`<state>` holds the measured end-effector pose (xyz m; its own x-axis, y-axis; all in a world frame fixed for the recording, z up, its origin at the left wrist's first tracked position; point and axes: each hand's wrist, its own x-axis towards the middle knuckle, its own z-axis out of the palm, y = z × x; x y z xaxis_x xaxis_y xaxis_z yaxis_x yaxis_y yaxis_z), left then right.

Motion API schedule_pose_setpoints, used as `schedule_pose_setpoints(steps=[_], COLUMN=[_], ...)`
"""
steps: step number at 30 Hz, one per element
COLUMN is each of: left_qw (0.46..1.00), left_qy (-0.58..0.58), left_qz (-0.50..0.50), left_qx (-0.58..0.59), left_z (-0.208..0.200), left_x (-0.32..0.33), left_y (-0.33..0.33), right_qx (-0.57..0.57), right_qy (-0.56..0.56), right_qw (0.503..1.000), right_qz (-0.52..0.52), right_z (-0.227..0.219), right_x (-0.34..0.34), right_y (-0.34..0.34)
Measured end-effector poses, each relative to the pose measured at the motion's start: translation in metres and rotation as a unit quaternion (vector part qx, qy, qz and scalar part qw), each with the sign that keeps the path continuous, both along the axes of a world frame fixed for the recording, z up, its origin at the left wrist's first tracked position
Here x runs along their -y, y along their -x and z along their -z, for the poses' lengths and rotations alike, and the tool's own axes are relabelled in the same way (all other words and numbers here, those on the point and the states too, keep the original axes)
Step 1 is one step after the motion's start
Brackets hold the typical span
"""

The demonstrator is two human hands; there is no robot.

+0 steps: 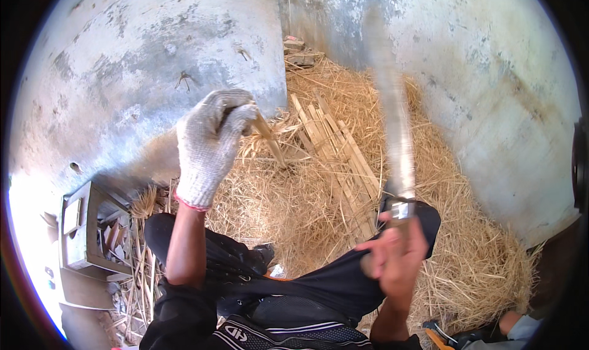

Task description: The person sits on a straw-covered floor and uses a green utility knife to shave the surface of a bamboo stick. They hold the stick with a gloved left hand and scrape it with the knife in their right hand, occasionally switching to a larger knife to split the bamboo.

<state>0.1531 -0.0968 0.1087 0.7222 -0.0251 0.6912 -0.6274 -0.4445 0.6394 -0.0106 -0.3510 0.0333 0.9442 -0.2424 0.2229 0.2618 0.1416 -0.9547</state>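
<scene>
- Closest to the camera, the person's black shirt [288,336] and black trousers [331,282] filled the lower edge, the knees spread.
- Peeling plaster walls [141,49] met in a corner beyond.
- Straw-coloured shavings [472,252] covered the ground between and around the legs; they might have hidden a dropped edge or let a foot slip.
- One long-bladed knife [397,129] stood upright in the view, blurred, its lower end overlapping the right knee; a slack grip or a low stroke could have cut the leg.
- Flat bamboo strips [343,157] lay in a loose bundle on the shavings, left of the blade.
- An open wooden box [78,252] with scraps in it sat at far left.
- Both hands were occupied and well apart: the left hand [215,129], in a knitted glove, was clamped on a strip, and the bare right hand [397,255] was wrapped around the knife's handle.
- That short bamboo piece [269,140] slanted down from the glove, its lower end seemingly unsupported; if it twisted, the blade could have skidded toward the glove, whose knit looked thin protection.
</scene>
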Motion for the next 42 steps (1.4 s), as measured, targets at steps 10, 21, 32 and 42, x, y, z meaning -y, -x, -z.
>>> schedule_pose_setpoints(steps=[10, 21, 32, 42], left_qw=[0.999, 0.985, 0.985, 0.984], left_qy=[0.036, 0.149, 0.159, 0.169], left_qz=[0.01, 0.04, 0.046, 0.026], left_qx=[0.019, -0.071, -0.051, -0.058], left_z=[0.01, 0.018, 0.012, 0.016], left_x=[-0.022, -0.025, -0.022, -0.017], left_y=[0.002, 0.007, 0.002, 0.002], right_qx=[-0.085, -0.047, -0.208, -0.044], right_qy=[0.296, 0.446, -0.067, 0.364], right_qw=[0.951, 0.892, 0.962, 0.93], right_qz=[-0.015, 0.054, -0.166, 0.024], right_z=[0.049, 0.065, 0.009, 0.084], right_x=[-0.108, -0.124, -0.095, -0.124], right_y=[-0.021, -0.025, -0.023, -0.04])
